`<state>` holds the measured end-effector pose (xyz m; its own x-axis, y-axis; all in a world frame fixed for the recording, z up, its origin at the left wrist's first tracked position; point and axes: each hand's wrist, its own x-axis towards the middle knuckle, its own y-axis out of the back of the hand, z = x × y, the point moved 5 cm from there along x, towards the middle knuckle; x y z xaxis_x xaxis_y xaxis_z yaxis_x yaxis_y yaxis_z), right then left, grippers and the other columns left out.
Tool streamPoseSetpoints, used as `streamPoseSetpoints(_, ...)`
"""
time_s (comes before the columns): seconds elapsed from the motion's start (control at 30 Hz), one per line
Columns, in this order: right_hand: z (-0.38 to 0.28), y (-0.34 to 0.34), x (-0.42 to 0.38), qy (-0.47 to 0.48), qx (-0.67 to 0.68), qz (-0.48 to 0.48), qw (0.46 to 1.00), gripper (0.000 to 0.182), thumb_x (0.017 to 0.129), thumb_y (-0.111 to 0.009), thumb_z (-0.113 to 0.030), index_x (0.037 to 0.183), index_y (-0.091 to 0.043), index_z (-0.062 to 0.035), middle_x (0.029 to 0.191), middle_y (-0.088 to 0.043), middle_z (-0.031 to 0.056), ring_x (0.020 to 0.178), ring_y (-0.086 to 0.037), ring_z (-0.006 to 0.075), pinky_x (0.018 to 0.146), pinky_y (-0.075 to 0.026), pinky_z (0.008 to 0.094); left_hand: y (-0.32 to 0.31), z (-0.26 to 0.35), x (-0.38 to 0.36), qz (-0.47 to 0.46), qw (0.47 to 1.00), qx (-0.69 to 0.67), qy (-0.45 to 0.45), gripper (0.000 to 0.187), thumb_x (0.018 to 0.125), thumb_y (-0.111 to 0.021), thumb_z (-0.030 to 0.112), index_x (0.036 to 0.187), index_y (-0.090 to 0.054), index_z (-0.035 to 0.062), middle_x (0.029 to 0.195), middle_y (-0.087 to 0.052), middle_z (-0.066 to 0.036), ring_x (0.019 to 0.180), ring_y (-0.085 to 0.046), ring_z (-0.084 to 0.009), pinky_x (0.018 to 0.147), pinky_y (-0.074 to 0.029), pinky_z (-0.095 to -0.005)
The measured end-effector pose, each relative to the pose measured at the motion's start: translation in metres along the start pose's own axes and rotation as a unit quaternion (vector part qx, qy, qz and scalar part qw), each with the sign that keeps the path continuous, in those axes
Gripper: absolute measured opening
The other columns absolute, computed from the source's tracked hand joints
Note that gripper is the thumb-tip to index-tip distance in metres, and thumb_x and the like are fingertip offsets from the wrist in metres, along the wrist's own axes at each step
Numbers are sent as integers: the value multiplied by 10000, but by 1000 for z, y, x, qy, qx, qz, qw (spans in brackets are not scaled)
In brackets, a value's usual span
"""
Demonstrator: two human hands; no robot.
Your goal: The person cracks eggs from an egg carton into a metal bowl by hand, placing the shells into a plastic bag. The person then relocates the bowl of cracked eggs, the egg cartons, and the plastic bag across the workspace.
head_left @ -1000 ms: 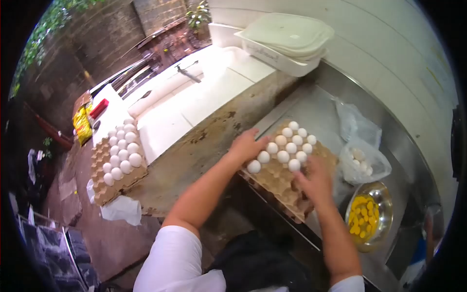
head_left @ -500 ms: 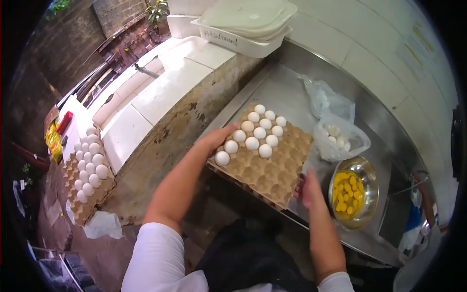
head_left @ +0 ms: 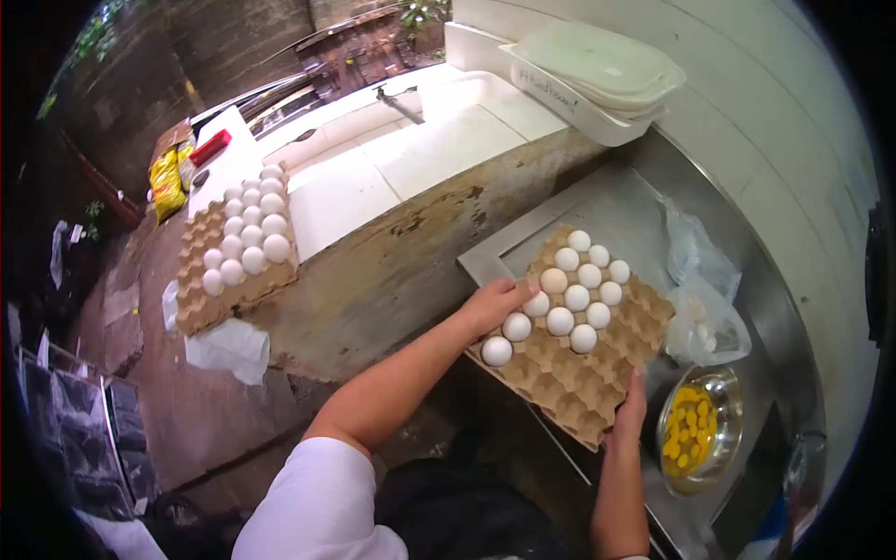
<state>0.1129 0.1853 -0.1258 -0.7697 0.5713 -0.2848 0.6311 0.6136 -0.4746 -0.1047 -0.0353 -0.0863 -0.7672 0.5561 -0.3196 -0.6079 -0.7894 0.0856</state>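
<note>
A brown cardboard egg tray (head_left: 569,373), partly filled with white eggs (head_left: 577,298), is held between both hands at the steel counter's front edge. My left hand (head_left: 504,306) grips its left side, thumb on top beside an egg. My right hand (head_left: 629,411) supports the right side, its fingers partly hidden under the tray. Right of the tray, a steel bowl (head_left: 733,411) holds several yellow yolks (head_left: 689,429). Behind the bowl lies a clear plastic bag (head_left: 705,322) with pale contents that are hard to make out.
Another egg tray (head_left: 201,303) with several white eggs rests at the left, by the tiled ledge (head_left: 373,182). White lidded containers (head_left: 597,70) stand at the back. The steel counter (head_left: 597,210) curves along the wall. A yellow packet (head_left: 166,182) lies far left.
The view has turned left, so the surroundings appear farther right. Both hands still hold the tray, which now overhangs the counter's front edge more and looks nearer to me.
</note>
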Motion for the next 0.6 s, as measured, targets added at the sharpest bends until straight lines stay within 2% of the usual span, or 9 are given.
streamPoseSetpoints(0.1,-19,-4,-28,33,-27,-14,999,481,1003,-513,-376,1324,-479,-20,1286,-565,125,1148,-574,238,965,-469,368,-11,3,-32,20,1000,3,-3,589,915,-614,488,1225,-567,-10,1147,-619,-122,985,-594,-150,815,-499,-305)
streamPoseSetpoints(0.17,-34,0,-45,44,-54,-7,998,468,1006,-510,-364,1322,-479,-21,1277,-567,119,1140,-574,230,960,-469,362,-21,0,-53,-15,991,-131,18,593,923,-612,474,1258,-516,-6,1127,-606,-106,975,-592,-151,841,-494,-307)
streamPoseSetpoints(0.2,-39,3,-53,46,-69,-15,996,459,1008,-507,-350,1326,-477,-21,1277,-566,117,1139,-572,223,957,-467,358,-29,32,-86,-46,989,-140,21,560,931,-608,461,1236,-495,6,1077,-591,-83,949,-579,-143,847,-490,-303)
streamPoseSetpoints(0.3,-42,2,-74,38,-57,-32,997,444,1012,-500,-321,1338,-471,-21,1274,-566,112,1144,-566,209,961,-458,348,-31,-2,-98,24,991,-131,-6,523,935,-605,464,1185,-509,14,1036,-585,-69,924,-567,-135,823,-492,-302)
streamPoseSetpoints(0.37,-49,5,-86,43,-88,-37,994,466,1014,-475,-375,1332,-493,-35,1282,-580,101,1151,-577,223,979,-463,366,-25,-8,-119,39,992,-118,-6,501,938,-604,461,1164,-511,24,1015,-580,-59,907,-561,-130,809,-492,-304)
streamPoseSetpoints(0.43,-61,-3,-100,40,-111,-50,992,479,1016,-465,-386,1348,-491,-41,1298,-579,101,1165,-575,223,984,-464,362,-20,4,-150,48,989,-143,-13,484,944,-603,449,1169,-513,30,1025,-585,-57,918,-561,-128,808,-491,-305)
streamPoseSetpoints(0.5,-74,-28,-114,24,-58,-107,992,470,1021,-470,-354,1352,-463,-20,1299,-559,106,1163,-562,220,994,-449,353,-8,17,-179,77,985,-152,-17,464,958,-593,431,1184,-515,33,1038,-588,-55,926,-561,-125,811,-490,-301)
streamPoseSetpoints(0.53,-82,-47,-127,-9,-32,-101,994,486,1025,-452,-356,1375,-455,-18,1327,-554,117,1175,-568,235,1001,-457,372,1,29,-198,86,983,-159,-25,461,965,-586,423,1196,-512,31,1040,-589,-54,927,-562,-126,813,-490,-301)
streamPoseSetpoints(0.6,-90,-76,-141,-14,-32,-118,992,495,1026,-449,-358,1385,-451,-17,1337,-553,122,1178,-569,242,1004,-458,378,26,40,-229,95,982,-155,-46,455,978,-576,401,1218,-505,21,1054,-588,-55,942,-563,-131,830,-491,-305)
